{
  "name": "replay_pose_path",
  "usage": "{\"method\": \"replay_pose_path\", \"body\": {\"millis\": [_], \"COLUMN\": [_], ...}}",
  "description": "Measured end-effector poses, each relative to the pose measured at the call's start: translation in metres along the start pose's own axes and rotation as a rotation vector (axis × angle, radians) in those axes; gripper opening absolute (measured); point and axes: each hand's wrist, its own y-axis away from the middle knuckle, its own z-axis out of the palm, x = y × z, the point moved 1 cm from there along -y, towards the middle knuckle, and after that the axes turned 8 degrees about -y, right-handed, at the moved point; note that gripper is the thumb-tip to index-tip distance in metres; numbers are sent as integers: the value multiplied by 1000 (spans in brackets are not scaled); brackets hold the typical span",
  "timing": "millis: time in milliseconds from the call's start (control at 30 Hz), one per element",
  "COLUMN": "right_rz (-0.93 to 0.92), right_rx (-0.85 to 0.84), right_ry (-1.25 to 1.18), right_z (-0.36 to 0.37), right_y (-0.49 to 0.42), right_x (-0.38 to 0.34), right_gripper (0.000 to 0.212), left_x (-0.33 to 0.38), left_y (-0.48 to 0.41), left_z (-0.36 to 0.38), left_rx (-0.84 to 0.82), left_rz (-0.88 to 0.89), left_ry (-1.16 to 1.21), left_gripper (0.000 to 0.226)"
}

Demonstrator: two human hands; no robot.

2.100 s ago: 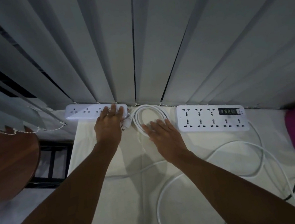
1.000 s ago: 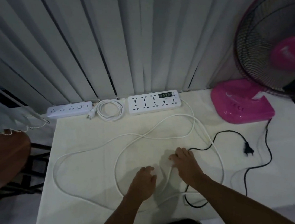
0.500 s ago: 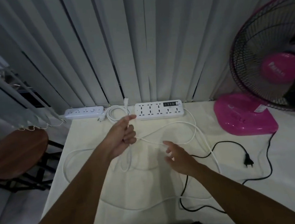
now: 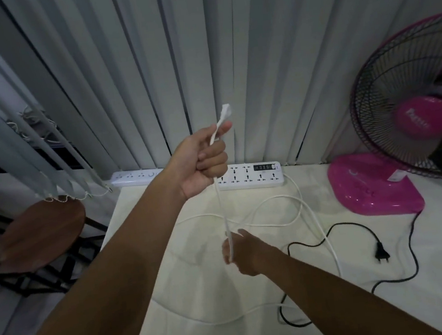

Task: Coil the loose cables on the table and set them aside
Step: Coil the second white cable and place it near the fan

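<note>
Since half a second ago the left hand [image 4: 199, 158] is raised higher above the surface [image 4: 174, 296], and the right hand [image 4: 242, 254] is now up against the cable instead of hanging open beside it.

Left hand: fist closed around the white cable [image 4: 222, 203] near its end, held high over the middle of the surface; the white plug [image 4: 226, 111] is sticking up past the thumb.

Right hand: lower, over the centre of the surface, fingers curling loosely at the cable where it is hanging down from the left fist; blurred, so whether it is gripping cannot be told.

White cable: running taut and near vertical between the two hands; the rest is lying in wide loops across the middle and toward the near edge, its far end joining the large power strip [image 4: 251, 177].

Large power strip: white, lying along the far edge, partly behind the left hand.

Small power strip [image 4: 135, 175]: white, lying at the far left corner.

Black cable [image 4: 411, 253]: lying loose on the right half, its black plug [image 4: 381, 252] resting flat, one loop reaching the near edge.

Pink fan [image 4: 418, 122]: its base [image 4: 376, 188] is standing at the far right corner.

Vertical blinds [image 4: 202, 59]: hanging behind the far edge.

Wooden stool [image 4: 40, 234]: standing off the left edge.
</note>
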Motion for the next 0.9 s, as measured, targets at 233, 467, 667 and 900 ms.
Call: {"method": "replay_pose_path", "body": {"millis": [233, 467, 667, 900], "right_rz": [325, 578, 125, 95], "right_rx": [360, 959, 948, 734], "right_ry": [87, -697, -1026, -932], "right_z": [-47, -111, -101, -42], "right_y": [10, 21, 11, 17], "right_x": [55, 86, 28, 18], "right_gripper": [29, 27, 5, 15], "left_x": [-31, -81, -79, -72], "left_y": [14, 3, -14, -25], "left_z": [-44, -75, -74, -84], "left_rx": [162, 526, 502, 536], "left_rz": [-118, -152, -103, -59], "left_ry": [-223, -206, -83, 22], "left_gripper": [17, 27, 25, 25]}}
